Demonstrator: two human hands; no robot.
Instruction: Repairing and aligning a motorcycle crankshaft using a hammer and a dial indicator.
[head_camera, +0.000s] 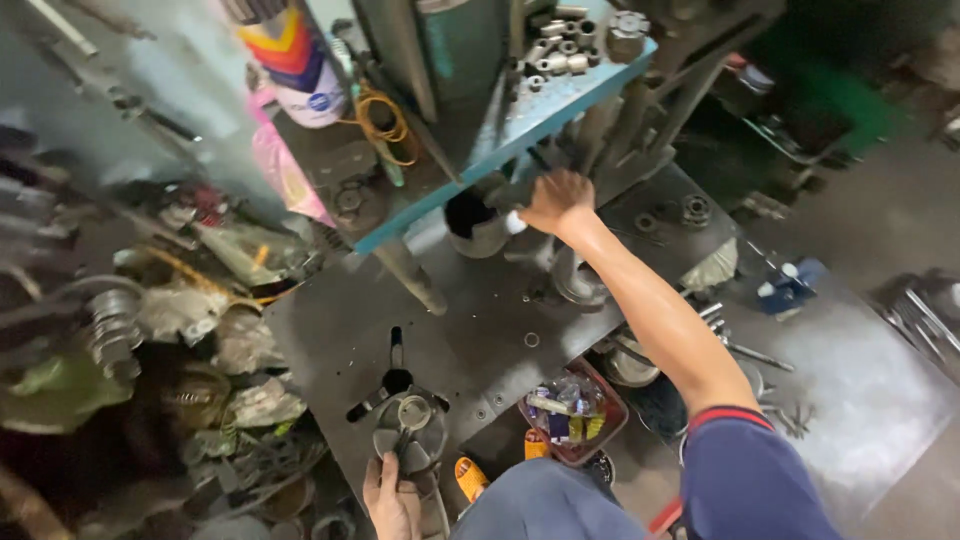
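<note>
My left hand (392, 500) grips the round metal part (410, 428) on the plate (330, 330), low and near me. My right hand (556, 200) reaches far out, fingers curled on the press (520, 110).

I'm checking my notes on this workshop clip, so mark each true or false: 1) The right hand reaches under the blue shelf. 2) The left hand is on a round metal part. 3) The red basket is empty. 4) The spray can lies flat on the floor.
1) True: the right hand reaches below the blue shelf.
2) True: the left hand touches the round metal part.
3) False: the red basket holds small packets.
4) False: the spray can stands by the machine.
</note>
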